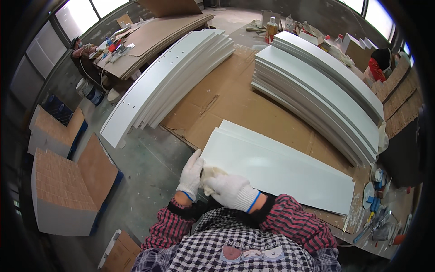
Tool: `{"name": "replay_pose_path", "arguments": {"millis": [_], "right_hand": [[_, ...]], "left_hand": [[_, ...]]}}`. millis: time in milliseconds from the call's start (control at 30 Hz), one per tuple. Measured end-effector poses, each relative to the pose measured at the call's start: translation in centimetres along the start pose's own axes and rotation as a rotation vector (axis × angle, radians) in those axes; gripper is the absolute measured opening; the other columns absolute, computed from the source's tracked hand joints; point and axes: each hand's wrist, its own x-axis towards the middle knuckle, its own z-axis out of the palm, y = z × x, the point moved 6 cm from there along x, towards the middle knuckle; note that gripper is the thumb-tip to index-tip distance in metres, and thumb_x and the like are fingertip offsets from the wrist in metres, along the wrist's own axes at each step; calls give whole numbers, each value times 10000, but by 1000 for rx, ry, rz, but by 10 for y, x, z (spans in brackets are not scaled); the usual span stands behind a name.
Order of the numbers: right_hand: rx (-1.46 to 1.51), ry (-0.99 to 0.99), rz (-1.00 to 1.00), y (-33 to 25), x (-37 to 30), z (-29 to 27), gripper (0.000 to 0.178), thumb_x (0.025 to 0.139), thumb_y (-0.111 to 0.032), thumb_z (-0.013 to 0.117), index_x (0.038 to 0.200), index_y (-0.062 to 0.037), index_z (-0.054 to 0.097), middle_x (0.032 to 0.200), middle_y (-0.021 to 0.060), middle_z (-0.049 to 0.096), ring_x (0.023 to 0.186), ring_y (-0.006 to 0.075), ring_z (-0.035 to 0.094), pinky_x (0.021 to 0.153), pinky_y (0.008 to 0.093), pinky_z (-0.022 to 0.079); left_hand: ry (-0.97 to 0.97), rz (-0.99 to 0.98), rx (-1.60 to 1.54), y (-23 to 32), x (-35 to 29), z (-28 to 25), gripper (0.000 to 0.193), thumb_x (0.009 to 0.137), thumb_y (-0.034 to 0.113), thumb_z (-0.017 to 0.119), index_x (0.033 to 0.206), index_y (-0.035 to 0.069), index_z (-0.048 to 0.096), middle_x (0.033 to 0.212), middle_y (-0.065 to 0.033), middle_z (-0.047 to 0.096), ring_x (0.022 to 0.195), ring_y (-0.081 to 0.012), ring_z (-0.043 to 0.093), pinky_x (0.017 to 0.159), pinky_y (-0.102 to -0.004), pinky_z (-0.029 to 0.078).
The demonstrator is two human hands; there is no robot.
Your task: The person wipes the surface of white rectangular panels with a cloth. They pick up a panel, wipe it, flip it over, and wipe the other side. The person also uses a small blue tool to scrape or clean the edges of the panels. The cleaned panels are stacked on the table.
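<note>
Two or more white panels [272, 163] lie stacked on the cardboard-covered table in front of me, slightly offset from each other. My left hand [191, 176], in a white knit glove, grips the left end of the top panel near its corner. In my right hand [233, 191], also gloved, is a bunched cream cloth [211, 176]. The cloth presses on the panel's near left corner, close beside my left hand. My right fingertips are partly hidden by the cloth.
Tall stacks of white boards stand at the left [167, 68] and right [312, 86] of the cardboard [199, 106]. Hand tools [378, 217] lie at the near right. Bottles [271, 29] and clutter sit at the back. Stacked panels [63, 181] stand on the floor at left. Other people [84, 56] are at both sides.
</note>
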Motion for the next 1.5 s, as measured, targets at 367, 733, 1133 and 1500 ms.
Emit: {"name": "replay_pose_path", "arguments": {"millis": [367,733,1133,1500], "right_hand": [[907,632,745,76,-209,-85,221,907,-36,559,1112,24,616,789,-3,609,635,57,547,549,191,433],[-115,94,240,29,-37,-44,252,851,-191,583,1099,-148,594,927,180,636,836,375,632,707,457,510],[-113,628,355,86,-55,-76,199,854,-153,559,1027,-55,570,964,207,604,931,391,599,789,451,491],[-491,801,1355,149,-382,-152,337,918,-298,538,1148,-52,559,1073,249,615,1002,432,584,846,484,468]], "left_hand": [[-4,-214,-194,-6,-23,-20,520,994,443,424,1201,-26,511,907,-136,609,722,-228,631,644,-388,572],[-55,-220,-93,1,-21,-7,422,984,398,477,1033,-14,551,826,-144,607,674,-238,643,615,-356,574],[63,-159,-60,-5,-20,-7,364,975,360,477,999,8,565,713,-107,581,562,-191,597,511,-343,560],[15,-125,-30,1,-42,-18,385,983,351,434,1007,-14,553,734,-128,599,591,-213,616,544,-349,553]]}}
